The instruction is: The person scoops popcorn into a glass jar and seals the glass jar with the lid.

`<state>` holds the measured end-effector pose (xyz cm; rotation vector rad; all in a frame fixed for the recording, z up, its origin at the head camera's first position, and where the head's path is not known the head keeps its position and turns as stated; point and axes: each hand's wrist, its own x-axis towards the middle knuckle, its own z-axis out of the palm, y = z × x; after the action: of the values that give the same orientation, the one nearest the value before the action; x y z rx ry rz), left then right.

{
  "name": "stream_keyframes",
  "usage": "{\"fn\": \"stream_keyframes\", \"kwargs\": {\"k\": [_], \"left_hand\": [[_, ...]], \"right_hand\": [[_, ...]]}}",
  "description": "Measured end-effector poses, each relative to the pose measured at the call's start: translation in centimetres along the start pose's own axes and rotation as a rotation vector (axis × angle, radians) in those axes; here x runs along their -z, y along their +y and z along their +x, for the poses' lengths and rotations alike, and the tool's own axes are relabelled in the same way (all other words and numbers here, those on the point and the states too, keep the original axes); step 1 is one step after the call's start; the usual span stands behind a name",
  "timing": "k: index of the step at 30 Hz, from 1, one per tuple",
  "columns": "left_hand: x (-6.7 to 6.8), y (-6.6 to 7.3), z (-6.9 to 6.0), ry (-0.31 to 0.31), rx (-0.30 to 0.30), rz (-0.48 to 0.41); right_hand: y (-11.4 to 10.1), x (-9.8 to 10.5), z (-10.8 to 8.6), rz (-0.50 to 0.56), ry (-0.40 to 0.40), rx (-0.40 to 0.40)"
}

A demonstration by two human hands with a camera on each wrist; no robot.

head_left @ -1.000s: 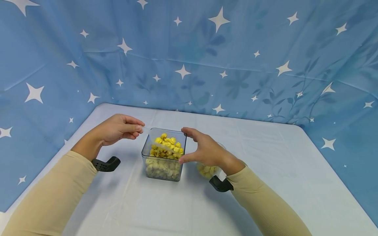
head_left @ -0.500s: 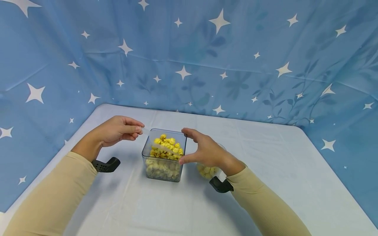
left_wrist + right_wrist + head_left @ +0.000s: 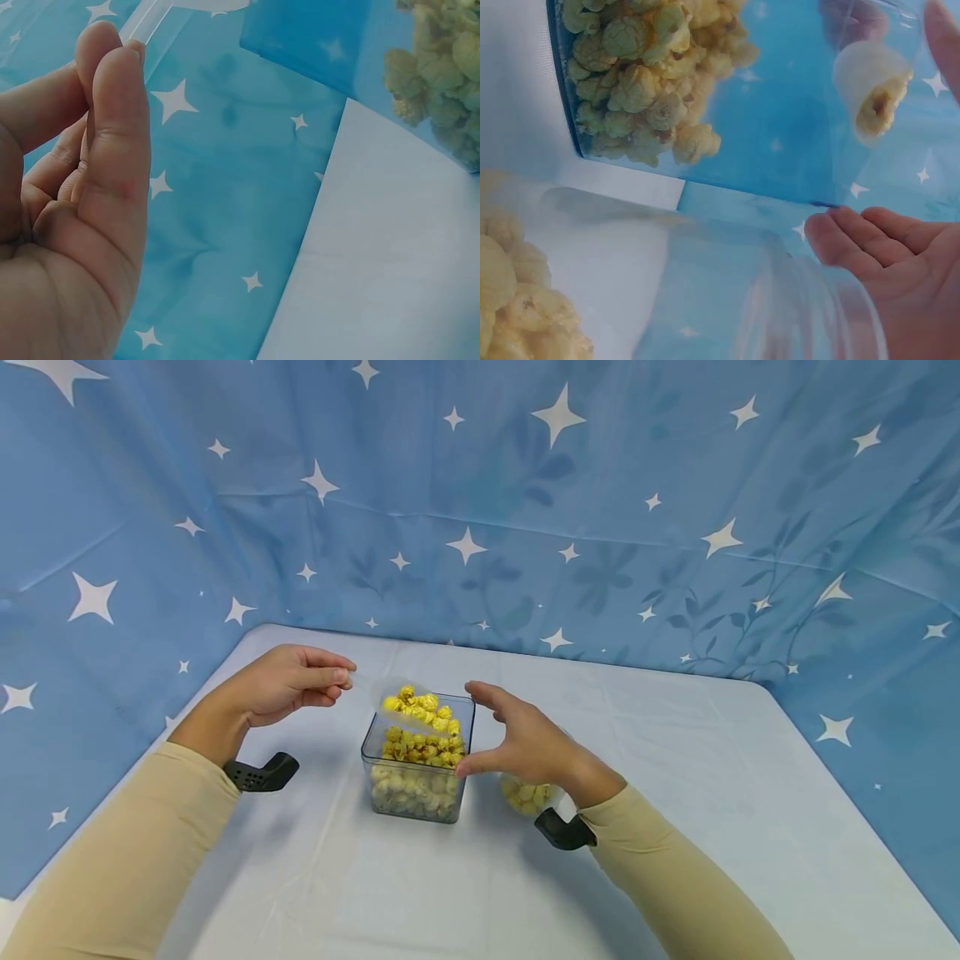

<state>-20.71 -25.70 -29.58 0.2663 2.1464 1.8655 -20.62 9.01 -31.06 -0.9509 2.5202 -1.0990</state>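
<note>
My left hand [image 3: 288, 687] pinches the thin clear handle of a translucent scoop [image 3: 408, 720], left of the container. Yellow popcorn [image 3: 426, 707] fills the scoop, which is above the rim. Below it stands a square clear container [image 3: 462, 708] with popcorn [image 3: 411, 745] inside. My right hand [image 3: 525, 735] holds the container's right side, thumb at the near corner and fingers at the far one. In the right wrist view the scoop [image 3: 853, 71] shows end-on through the container wall. The left wrist view shows fingertips on the handle [image 3: 150, 30].
A round clear jar [image 3: 525, 793] of paler popcorn stands behind my right wrist, partly hidden; the right wrist view shows it lying close to the camera [image 3: 780, 300]. A white cloth [image 3: 675, 827] covers the table. A blue star-patterned curtain [image 3: 480, 485] hangs behind it.
My left hand has risen slightly and moved left, lifting the popcorn-filled scoop out of the heap to above the container. My right hand stays at the container's side.
</note>
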Motion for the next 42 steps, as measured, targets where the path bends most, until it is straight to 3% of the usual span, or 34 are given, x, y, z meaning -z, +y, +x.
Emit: {"fn": "stream_keyframes", "kwargs": {"k": [9, 18, 27, 35, 42], "left_hand": [[-0.1, 0.6, 0.0, 0.007, -0.029, -0.016], [-1.5, 1.3, 0.5, -0.02, -0.06, -0.061], [-4.0, 2.2, 1.4, -0.015, -0.057, -0.061], [-6.4, 3.0, 2.3, -0.017, -0.047, -0.064], [-8.3, 2.9, 3.4, -0.006, -0.019, -0.04]], "right_hand": [[0.7, 1.5, -1.4, 0.033, 0.097, 0.018], [2.0, 2.5, -3.7, -0.025, 0.171, -0.055], [3.9, 2.8, -6.0, -0.062, 0.267, -0.113], [4.9, 2.5, -6.9, -0.025, 0.257, -0.15], [5.3, 2.1, -7.2, -0.008, 0.243, -0.188]]}}
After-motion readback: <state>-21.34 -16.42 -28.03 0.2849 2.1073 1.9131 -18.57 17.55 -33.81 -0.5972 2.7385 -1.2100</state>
